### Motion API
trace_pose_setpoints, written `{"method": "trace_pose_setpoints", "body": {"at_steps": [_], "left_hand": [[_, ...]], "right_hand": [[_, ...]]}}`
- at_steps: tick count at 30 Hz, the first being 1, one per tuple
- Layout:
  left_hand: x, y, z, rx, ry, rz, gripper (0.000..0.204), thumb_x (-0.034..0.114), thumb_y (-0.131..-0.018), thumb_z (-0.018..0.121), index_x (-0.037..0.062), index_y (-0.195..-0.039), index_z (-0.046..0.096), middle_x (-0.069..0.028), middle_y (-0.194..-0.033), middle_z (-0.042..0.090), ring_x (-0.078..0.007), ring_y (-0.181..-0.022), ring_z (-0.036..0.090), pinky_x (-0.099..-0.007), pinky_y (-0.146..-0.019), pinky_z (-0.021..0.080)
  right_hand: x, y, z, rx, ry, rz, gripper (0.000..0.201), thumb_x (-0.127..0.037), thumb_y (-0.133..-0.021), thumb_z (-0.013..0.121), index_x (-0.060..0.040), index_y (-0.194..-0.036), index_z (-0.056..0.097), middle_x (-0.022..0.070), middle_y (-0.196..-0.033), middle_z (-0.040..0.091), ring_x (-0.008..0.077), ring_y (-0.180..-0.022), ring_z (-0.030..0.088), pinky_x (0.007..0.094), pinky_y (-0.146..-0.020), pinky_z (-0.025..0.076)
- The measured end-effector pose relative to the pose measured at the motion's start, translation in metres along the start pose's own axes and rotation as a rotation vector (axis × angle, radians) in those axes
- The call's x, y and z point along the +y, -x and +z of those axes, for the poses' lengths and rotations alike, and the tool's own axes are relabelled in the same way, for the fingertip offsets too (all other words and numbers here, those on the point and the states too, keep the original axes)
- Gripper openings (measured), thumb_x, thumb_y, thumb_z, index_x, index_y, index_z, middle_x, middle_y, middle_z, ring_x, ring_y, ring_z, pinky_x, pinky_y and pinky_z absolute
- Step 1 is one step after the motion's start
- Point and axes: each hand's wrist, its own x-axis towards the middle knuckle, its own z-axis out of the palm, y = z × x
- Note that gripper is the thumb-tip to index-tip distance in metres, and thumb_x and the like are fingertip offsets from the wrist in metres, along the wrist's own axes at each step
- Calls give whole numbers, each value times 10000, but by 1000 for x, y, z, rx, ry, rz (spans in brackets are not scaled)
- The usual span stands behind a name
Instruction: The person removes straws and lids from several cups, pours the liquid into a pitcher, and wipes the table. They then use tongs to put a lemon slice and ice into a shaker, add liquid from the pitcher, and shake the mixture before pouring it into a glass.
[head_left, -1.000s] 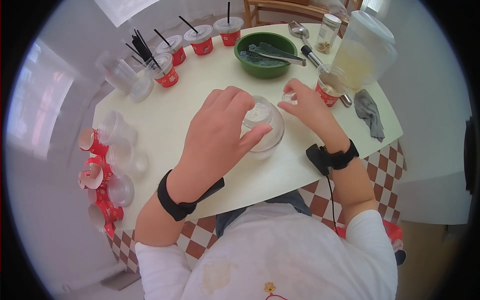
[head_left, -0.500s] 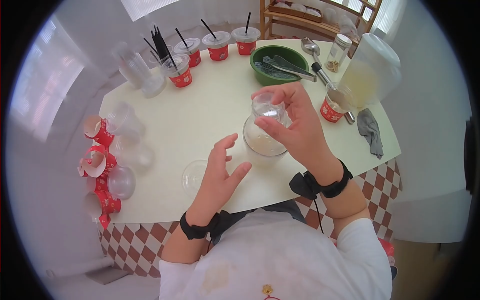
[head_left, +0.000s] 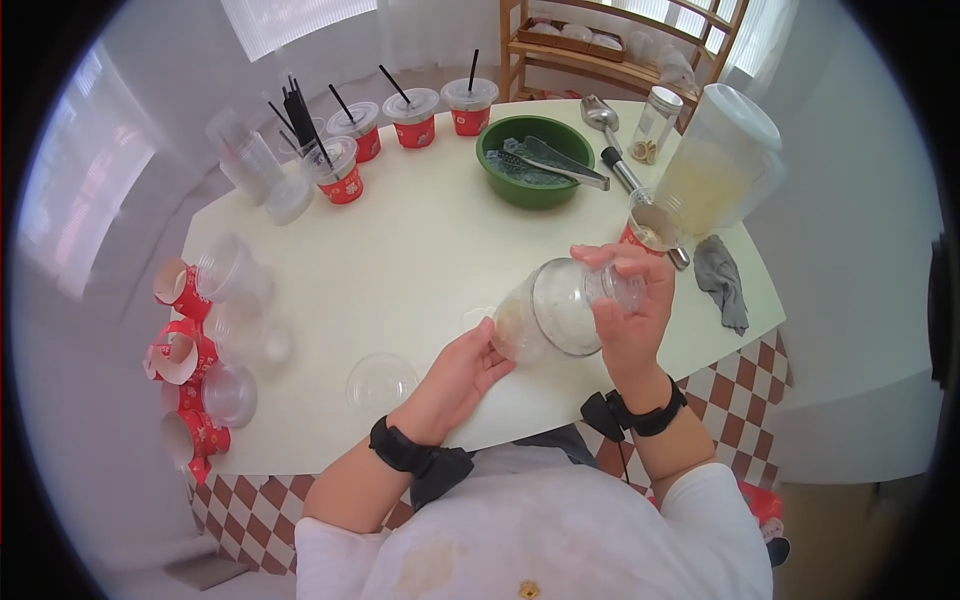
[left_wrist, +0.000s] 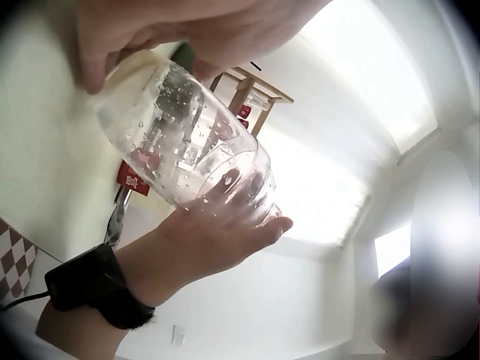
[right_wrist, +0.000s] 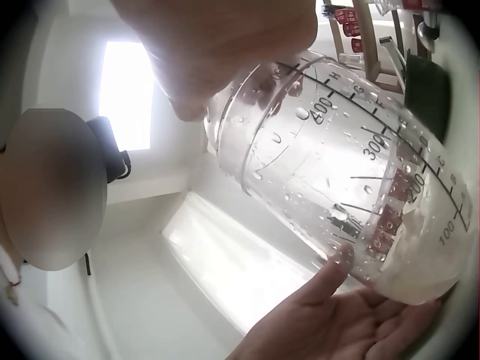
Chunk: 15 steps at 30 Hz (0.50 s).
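A clear shaker (head_left: 565, 308) with drops and measuring marks is held tilted above the table, its wide base to the left and its narrow top to the right. My right hand (head_left: 640, 315) grips the top end, fingers curled round it. Around the base, my left hand (head_left: 455, 385) has its thumb on the side and its fingers underneath. Pale liquid (right_wrist: 424, 274) lies in the base end in the right wrist view. The left wrist view shows the shaker (left_wrist: 187, 135) between both hands.
A clear round lid (head_left: 382, 382) lies left of my left hand. Beyond are a green bowl (head_left: 535, 190) with tongs, a red cup (head_left: 650, 228), a pitcher (head_left: 715, 165), a grey cloth (head_left: 720, 285), drinks with straws (head_left: 413, 125), and clear cups (head_left: 235, 270) at left.
The shaker has gone from upright to tilted and moved right. My left hand, previously off it, now holds its base; my right hand has shifted lower and right with the top.
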Motion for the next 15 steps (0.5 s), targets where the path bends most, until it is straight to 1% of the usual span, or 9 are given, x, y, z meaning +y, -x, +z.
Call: {"method": "trace_pose_setpoints", "body": {"at_steps": [2, 4, 5, 7, 8, 10, 11, 13, 15], "left_hand": [[10, -2, 13, 8, -10, -35, 427, 313, -944, 421, 2, -1235, 401, -61, -1186, 492, -145, -1105, 448, -289, -970, 339], [28, 8, 43, -33, -130, 169, 452, 318, -935, 449, -10, -1240, 390, -55, -1167, 487, -139, -1102, 441, -283, -964, 340], [38, 16, 57, -49, -189, 271, 465, 320, -931, 462, -17, -1243, 384, -52, -1158, 485, -136, -1100, 437, -280, -961, 341], [53, 33, 74, -182, -328, 522, 485, 321, -923, 480, -15, -1255, 371, -54, -1165, 469, -133, -1106, 430, -271, -957, 338], [56, 40, 80, -250, -396, 645, 495, 322, -920, 489, -13, -1262, 364, -54, -1169, 462, -131, -1109, 426, -266, -955, 337], [54, 35, 64, -151, -239, 424, 478, 355, -933, 454, 30, -1273, 366, -61, -1223, 437, -138, -1126, 418, -288, -973, 327], [37, 12, 34, -93, -82, 320, 475, 363, -936, 444, 38, -1274, 365, -63, -1234, 434, -142, -1133, 415, -296, -977, 326], [24, -3, 10, -28, 84, 171, 468, 370, -942, 428, 43, -1270, 366, -67, -1246, 432, -150, -1143, 410, -309, -983, 325], [18, 0, 3, -4, 124, 77, 461, 371, -947, 415, 35, -1260, 369, -71, -1246, 433, -157, -1150, 406, -319, -988, 323]], "right_hand": [[-14, 0, -1, -35, 75, -105, 372, -118, -795, 629, -67, -1077, 391, 167, -1050, 516, 309, -1007, 546, 422, -901, 426], [-53, -9, -11, -9, 155, -268, 379, -200, -810, 629, -95, -1096, 403, 172, -1060, 501, 332, -997, 545, 467, -912, 417], [-62, -18, -8, 125, 70, -542, 399, -234, -813, 628, -114, -1124, 408, 174, -1063, 495, 338, -987, 547, 487, -910, 416], [-76, -26, 3, 312, -73, -865, 435, -279, -814, 630, -143, -1167, 415, 175, -1064, 487, 344, -977, 550, 505, -909, 415], [-82, -27, 7, 361, -123, -922, 450, -290, -812, 633, -153, -1182, 416, 174, -1063, 486, 344, -977, 550, 502, -910, 415], [-83, -32, 2, 157, 7, -731, 459, -267, -809, 634, -142, -1199, 427, 171, -1065, 494, 325, -978, 550, 480, -913, 417], [-73, -38, -3, -87, 184, -482, 453, -233, -808, 632, -121, -1200, 437, 168, -1067, 504, 305, -979, 550, 460, -914, 419], [-29, -35, 14, -64, 274, -149, 346, -88, -774, 593, -11, -1096, 493, 180, -1042, 565, 281, -975, 551, 393, -869, 427], [-13, -27, 20, -22, 233, -16, 356, -78, -768, 590, -13, -1103, 487, 166, -1035, 575, 290, -975, 549, 383, -867, 422]]}}
